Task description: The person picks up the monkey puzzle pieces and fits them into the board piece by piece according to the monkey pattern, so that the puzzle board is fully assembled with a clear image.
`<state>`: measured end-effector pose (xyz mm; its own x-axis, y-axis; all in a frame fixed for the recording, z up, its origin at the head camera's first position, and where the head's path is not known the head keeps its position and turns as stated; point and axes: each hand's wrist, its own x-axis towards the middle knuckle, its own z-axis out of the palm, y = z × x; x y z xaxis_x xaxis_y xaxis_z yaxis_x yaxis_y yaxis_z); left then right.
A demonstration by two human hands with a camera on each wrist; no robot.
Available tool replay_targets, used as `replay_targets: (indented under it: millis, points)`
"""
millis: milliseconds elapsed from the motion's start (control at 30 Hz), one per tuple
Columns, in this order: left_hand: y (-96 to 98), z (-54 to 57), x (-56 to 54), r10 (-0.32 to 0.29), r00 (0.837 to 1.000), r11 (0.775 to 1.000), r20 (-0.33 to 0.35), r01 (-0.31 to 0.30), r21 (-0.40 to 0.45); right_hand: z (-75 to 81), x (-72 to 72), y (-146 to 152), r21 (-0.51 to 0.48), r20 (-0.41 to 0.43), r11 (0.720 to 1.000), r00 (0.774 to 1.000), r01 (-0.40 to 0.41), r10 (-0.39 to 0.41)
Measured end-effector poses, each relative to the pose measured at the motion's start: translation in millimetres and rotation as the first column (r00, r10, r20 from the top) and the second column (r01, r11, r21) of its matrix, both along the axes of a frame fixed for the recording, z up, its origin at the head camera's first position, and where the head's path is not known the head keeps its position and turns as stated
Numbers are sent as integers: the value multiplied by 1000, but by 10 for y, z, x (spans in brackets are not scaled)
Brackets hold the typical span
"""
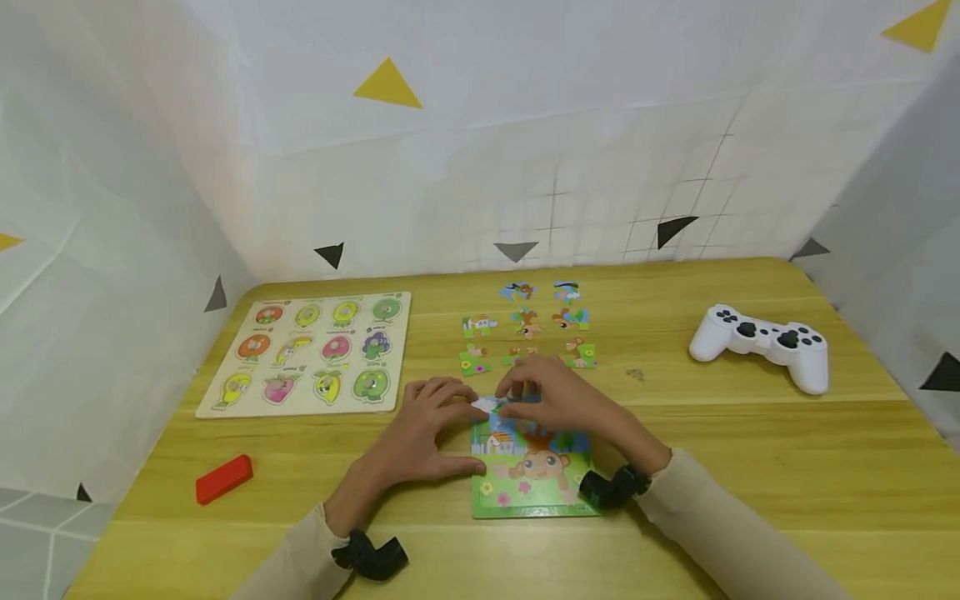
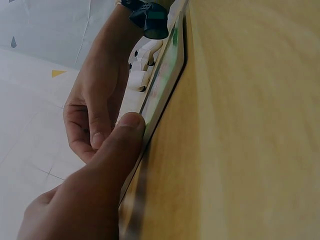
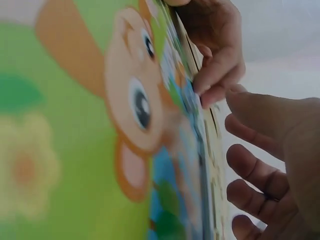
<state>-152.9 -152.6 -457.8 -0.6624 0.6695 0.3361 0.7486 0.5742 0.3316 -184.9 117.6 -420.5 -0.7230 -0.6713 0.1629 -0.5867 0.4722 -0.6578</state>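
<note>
A monkey jigsaw board [image 1: 536, 512] lies flat on the table in front of me, its picture filled in across the lower part. My left hand [image 1: 420, 437] spans its left side. The left thumb [image 2: 131, 121] touches the board's edge, while the index finger reaches the top-left corner by a white-and-blue cloud piece [image 1: 486, 404]. Over the top of the board is my right hand [image 1: 558, 392], thumb and index fingertips near that same corner. In the right wrist view the right hand's fingers [image 3: 242, 156] are bent and apart, with nothing visible between them.
Loose jigsaw pieces [image 1: 528, 324], several of them, lie in rows beyond the board. At the left are a wooden fruit puzzle [image 1: 303, 358] and a red block [image 1: 224, 479]. A white game controller [image 1: 761, 343] rests at the right. White sheeting [image 1: 480, 183] borders the table's back.
</note>
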Motion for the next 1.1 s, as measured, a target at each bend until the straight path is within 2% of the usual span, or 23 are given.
replay_targets:
  millis: [133, 400, 767, 1100]
  points:
    - [-5, -5, 1, 3, 1000, 1000, -1, -3, 4, 52, -22, 45, -15, 38, 999, 998, 41, -41]
    - [-12, -10, 10, 6, 1000, 1000, -3, -6, 7, 75, -88, 114, -65, -14, 993, 994, 103, -104]
    - [4, -10, 1, 3, 1000, 1000, -6, -3, -2, 102, -219, 248, -65, -43, 984, 984, 168, -171]
    - [5, -16, 6, 1, 1000, 1000, -11, -1, -3, 52, -428, 405, -137, -141, 958, 953, 251, -270]
